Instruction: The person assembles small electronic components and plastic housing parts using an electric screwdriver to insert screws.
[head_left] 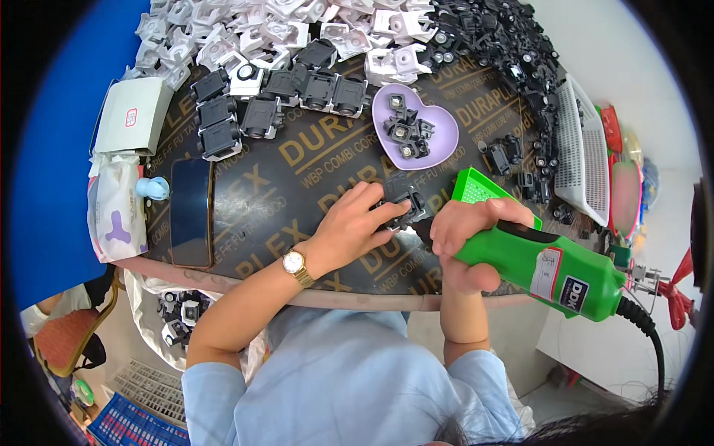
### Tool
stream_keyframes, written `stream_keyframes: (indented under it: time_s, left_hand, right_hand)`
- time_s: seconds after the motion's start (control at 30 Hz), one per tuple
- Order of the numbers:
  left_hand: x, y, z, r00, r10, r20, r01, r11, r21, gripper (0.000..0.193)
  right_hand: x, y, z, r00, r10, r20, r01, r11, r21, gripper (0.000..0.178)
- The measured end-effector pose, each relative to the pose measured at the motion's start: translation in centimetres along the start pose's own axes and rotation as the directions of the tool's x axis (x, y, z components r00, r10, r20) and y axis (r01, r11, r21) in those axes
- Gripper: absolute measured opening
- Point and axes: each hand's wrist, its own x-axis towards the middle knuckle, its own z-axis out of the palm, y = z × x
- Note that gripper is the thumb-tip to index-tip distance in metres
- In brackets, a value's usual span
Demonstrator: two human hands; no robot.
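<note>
My left hand (348, 225) grips a small black plastic housing (404, 201) against the dark tabletop, its fingers partly hiding it. In my right hand (467, 239) is a green electric screwdriver (547, 267), lying almost level with its black cord trailing off to the right. The tool's dark tip points left and meets or nearly meets the housing; the exact contact is hidden. Just beyond my right hand sits a bright green tray (483, 187) with small holes. A purple heart-shaped bowl (439, 152) with several small black parts stands behind the housing.
White plastic parts (282, 30) and black parts (483, 37) are heaped at the back. Several black-and-white assemblies (260, 117) stand in front. A phone (191, 213), tissue pack (117, 212) and pale box (130, 115) lie left; a white basket (584, 152) stands right.
</note>
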Motion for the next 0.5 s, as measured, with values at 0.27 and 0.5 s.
stream_keyframes:
  time_s: [0.27,0.5]
  left_hand:
    - [0.1,0.2,-0.4,1.000,-0.005,0.007,0.005,1.000,-0.029,0.056]
    - [-0.2,0.7,0.0,1.000,-0.013,0.003,0.012,0.998,0.064,0.049]
  right_hand:
    - [-0.1,1.6,-0.4,0.996,-0.019,0.085,0.021,1.000,-0.020,0.075]
    - [-0.6,2.4,1.2,0.998,0.014,0.062,-0.002,0.981,-0.194,0.058]
